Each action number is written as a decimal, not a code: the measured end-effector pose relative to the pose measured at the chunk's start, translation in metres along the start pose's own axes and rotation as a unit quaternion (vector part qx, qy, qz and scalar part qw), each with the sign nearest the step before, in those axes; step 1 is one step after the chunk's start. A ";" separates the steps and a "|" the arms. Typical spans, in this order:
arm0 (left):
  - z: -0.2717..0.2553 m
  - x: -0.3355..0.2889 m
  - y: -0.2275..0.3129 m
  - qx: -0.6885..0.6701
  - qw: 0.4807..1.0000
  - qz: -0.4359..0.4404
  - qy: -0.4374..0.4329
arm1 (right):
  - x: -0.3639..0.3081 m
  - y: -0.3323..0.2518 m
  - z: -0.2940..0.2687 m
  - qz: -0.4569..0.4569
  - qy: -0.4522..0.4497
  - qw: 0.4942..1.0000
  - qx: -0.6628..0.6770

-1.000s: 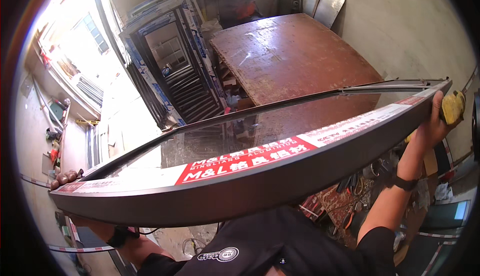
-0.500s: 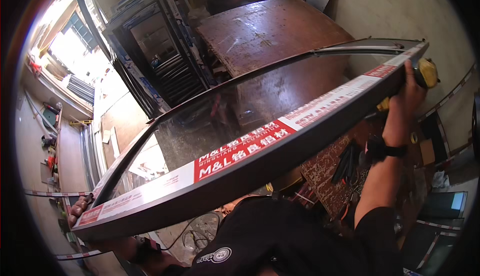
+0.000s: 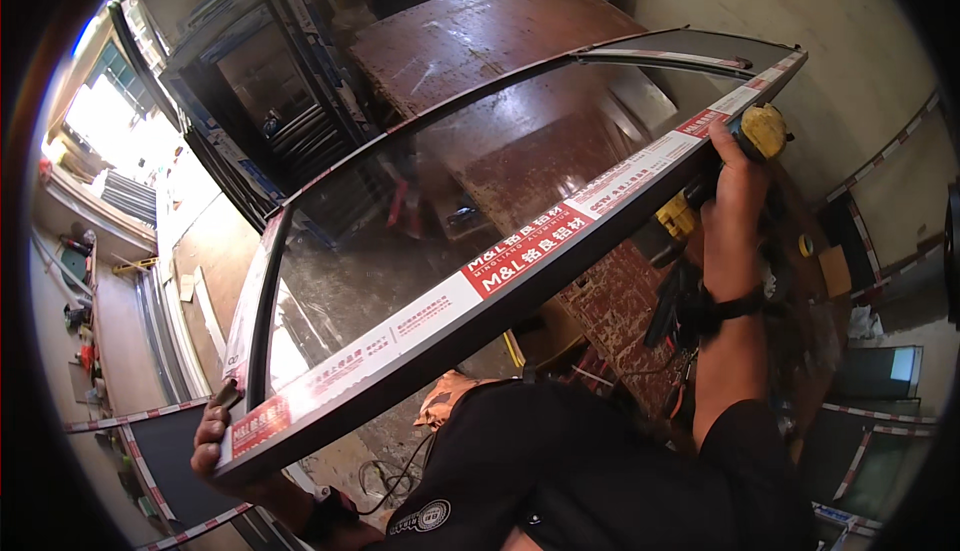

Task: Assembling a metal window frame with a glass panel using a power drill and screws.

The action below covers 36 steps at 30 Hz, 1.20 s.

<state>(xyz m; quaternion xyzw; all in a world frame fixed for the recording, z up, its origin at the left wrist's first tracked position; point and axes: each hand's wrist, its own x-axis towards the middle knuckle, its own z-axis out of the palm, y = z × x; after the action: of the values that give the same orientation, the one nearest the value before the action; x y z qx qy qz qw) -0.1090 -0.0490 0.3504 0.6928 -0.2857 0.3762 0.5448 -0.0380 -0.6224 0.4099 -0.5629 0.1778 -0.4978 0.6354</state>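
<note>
A large glass window sash (image 3: 380, 346) with a dark metal frame slants across my view, lower at left and higher at right. Red-and-white protective tape covers its near edge. My left hand (image 3: 208, 438) is closed round the lower left corner, fingers outside the frame. My right hand (image 3: 738, 166) grips the near edge toward the upper right, thumb against the tape. A yellow-and-black power tool (image 3: 765, 131) shows at that same hand, with another yellow part (image 3: 678, 215) below the frame; its handle is hidden behind the palm, apparently held together with the frame.
Beyond the glass stands a worn reddish-brown table (image 3: 500, 26). Dark framed panels (image 3: 265, 86) lean at the back left. A scuffed workbench (image 3: 620, 316) with tools lies under the frame at right. A cable (image 3: 385, 481) trails on the floor. More taped frames (image 3: 875, 461) stand at lower right.
The sash has swung: its left corner has moved right, its right end left and slightly up. Both hands moved with it, and the yellow tool shifted along with my right hand.
</note>
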 end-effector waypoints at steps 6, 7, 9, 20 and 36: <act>0.017 -0.034 0.014 0.112 0.989 -0.090 -0.030 | 0.022 0.046 -0.038 0.022 -0.024 0.997 -0.068; 0.017 -0.043 0.019 0.177 0.975 -0.132 -0.020 | 0.021 0.056 -0.040 0.025 -0.022 0.997 -0.070; 0.025 -0.049 0.024 -0.067 0.956 -0.287 -0.018 | 0.018 0.076 -0.054 0.023 0.087 0.982 -0.167; 0.010 -0.083 -0.049 -0.234 0.647 -0.726 -0.002 | -0.038 0.170 -0.057 0.031 0.087 0.984 -0.155; 0.075 -0.144 -0.128 -0.283 0.530 -0.798 -0.048 | -0.007 0.251 -0.097 0.034 0.105 0.929 -0.353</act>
<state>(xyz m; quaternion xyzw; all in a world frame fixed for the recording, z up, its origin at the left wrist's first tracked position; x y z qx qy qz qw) -0.0699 -0.0930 0.1524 0.4591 0.2692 -0.3492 0.7712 -0.0083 -0.7014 0.1542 -0.6890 0.4263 -0.4374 0.3900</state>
